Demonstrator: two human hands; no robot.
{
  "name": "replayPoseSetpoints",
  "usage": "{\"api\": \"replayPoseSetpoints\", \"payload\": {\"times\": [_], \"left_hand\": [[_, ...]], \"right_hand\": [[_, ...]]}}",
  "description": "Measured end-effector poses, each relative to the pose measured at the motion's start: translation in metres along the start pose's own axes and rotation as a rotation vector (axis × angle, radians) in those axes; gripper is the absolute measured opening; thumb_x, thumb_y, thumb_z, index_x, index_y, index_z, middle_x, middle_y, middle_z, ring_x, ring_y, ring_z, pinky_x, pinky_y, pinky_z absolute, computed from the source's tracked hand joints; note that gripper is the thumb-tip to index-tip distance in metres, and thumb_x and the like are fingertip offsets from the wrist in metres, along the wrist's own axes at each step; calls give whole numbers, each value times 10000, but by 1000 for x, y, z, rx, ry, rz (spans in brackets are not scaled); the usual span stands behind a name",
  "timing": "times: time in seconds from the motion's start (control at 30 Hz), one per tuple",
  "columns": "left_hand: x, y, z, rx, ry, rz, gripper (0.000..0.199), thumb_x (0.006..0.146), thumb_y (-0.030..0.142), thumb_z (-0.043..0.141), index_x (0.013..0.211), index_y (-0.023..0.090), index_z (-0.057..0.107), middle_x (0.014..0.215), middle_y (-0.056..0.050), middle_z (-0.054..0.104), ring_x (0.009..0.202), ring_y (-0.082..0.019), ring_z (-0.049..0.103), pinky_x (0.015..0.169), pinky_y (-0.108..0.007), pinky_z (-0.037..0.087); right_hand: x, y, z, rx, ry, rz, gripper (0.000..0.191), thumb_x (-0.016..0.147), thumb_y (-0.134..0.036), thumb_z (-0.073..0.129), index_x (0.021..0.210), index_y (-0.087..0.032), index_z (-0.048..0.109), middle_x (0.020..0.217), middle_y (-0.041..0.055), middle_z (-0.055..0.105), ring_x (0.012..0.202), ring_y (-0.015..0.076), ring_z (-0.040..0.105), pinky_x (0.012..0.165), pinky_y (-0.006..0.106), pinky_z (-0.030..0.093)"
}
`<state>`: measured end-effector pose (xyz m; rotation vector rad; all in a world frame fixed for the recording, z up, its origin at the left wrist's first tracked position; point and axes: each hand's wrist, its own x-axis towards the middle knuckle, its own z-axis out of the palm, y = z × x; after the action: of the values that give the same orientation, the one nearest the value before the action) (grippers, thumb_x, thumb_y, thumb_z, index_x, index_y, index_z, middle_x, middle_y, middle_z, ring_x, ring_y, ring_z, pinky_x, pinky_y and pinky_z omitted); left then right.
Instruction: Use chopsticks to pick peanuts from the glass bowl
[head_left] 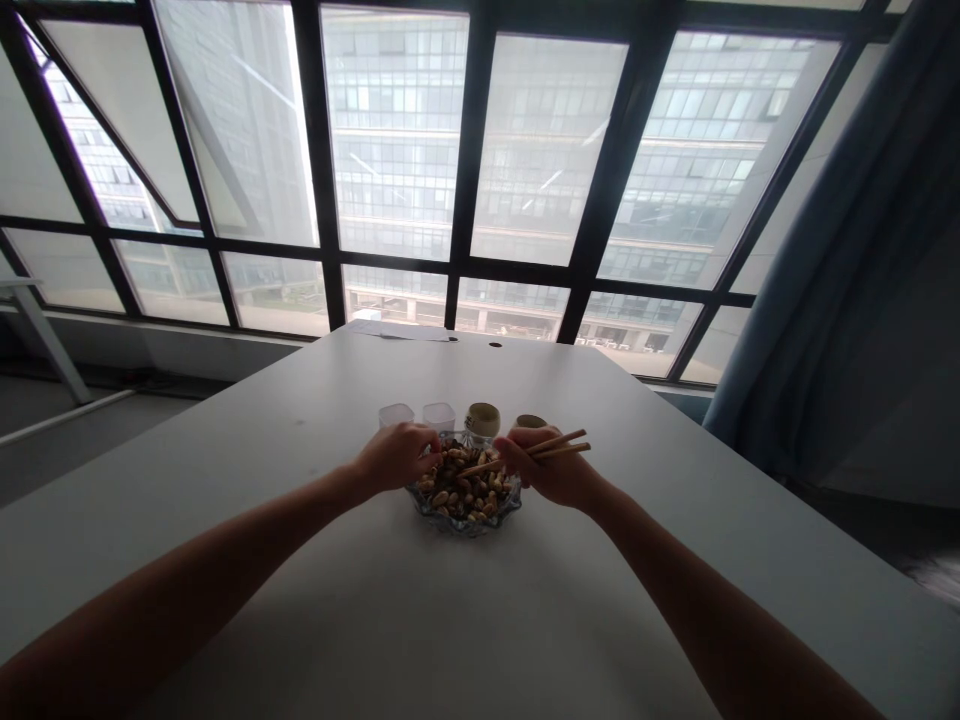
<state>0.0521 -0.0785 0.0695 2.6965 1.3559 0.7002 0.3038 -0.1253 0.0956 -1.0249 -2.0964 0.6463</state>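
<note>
A glass bowl (459, 524) with a wavy rim holds a heap of nuts (469, 490), some pale and some dark. My right hand (547, 468) is closed around a pair of wooden chopsticks (559, 447), whose tips reach down into the nuts. At the bowl's left rim is my left hand (401, 455), its fingers curled; whether anything is between them is too small to tell. Behind the bowl stand two clear plastic cups (396, 412) and two round tan containers (482, 418), one partly hidden by my right hand.
The white table (465, 620) stretches toward large windows. Papers (397, 330) lie at its far edge, near two dark round holes (495, 345). A blue curtain (817, 300) hangs at the right, and a white frame (52, 345) stands at the left.
</note>
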Motion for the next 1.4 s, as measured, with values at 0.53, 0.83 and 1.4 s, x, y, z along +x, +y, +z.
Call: {"api": "replayPoseSetpoints", "payload": {"times": [0.53, 0.83, 1.4], "left_hand": [[-4, 3, 12, 51, 19, -63, 257, 857, 352, 528, 765, 202, 715, 709, -49, 702, 656, -197, 627, 619, -281, 408], [-4, 6, 12, 17, 53, -41, 243, 849, 328, 529, 756, 189, 706, 665, -34, 671, 605, -168, 585, 579, -265, 371], [-1, -26, 17, -13, 413, 129, 156, 868, 218, 530, 769, 188, 645, 730, -11, 623, 709, -139, 565, 649, -243, 420]], "right_hand": [[-1, -13, -26, -27, 265, 154, 621, 855, -732, 494, 603, -177, 610, 470, 45, 611, 368, 135, 547, 365, 240, 422], [-2, -15, -29, -92, -27, -42, 535, 927, -615, 491, 654, -174, 624, 550, 32, 634, 432, 127, 580, 401, 231, 461], [13, 20, -41, 704, 694, 548, 433, 942, -440, 591, 615, -157, 593, 426, 33, 593, 315, 105, 514, 294, 185, 415]]}}
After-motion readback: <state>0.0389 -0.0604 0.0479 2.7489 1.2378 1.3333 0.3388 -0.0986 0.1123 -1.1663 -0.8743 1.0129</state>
